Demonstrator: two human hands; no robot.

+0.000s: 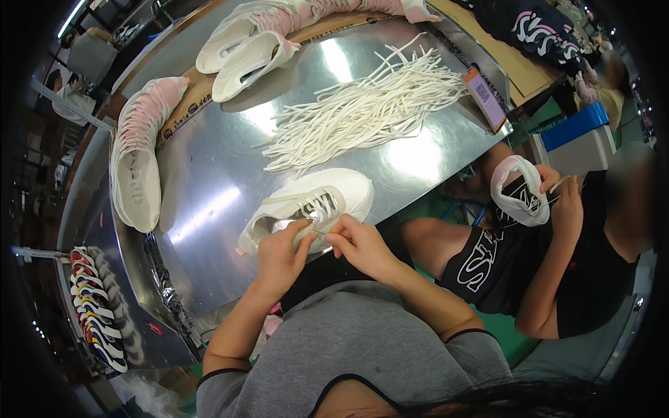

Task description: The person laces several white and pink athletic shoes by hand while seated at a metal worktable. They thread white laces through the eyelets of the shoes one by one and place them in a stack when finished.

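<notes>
A white sneaker [352,184] lies on the metal table in front of me, its toe pointing right and its opening left. White shoelace [322,206] crosses several of its eyelets. My left hand [281,254] is closed at the near edge of the opening, thumb and forefinger gripping the eyelet flap. Close beside it, my right hand [362,245] pinches a thin end of the lace at the shoe's near side. The fingertips almost meet, so the exact grip on the lace is partly hidden.
Loose white shoelaces [369,111] lie heaped on the metal table [202,167] beyond the sneaker. Nested white-and-pink shoe uppers [143,146] line the left and far edges. A phone [486,99] rests at the right corner. To my right, a co-worker holds another white shoe [514,202].
</notes>
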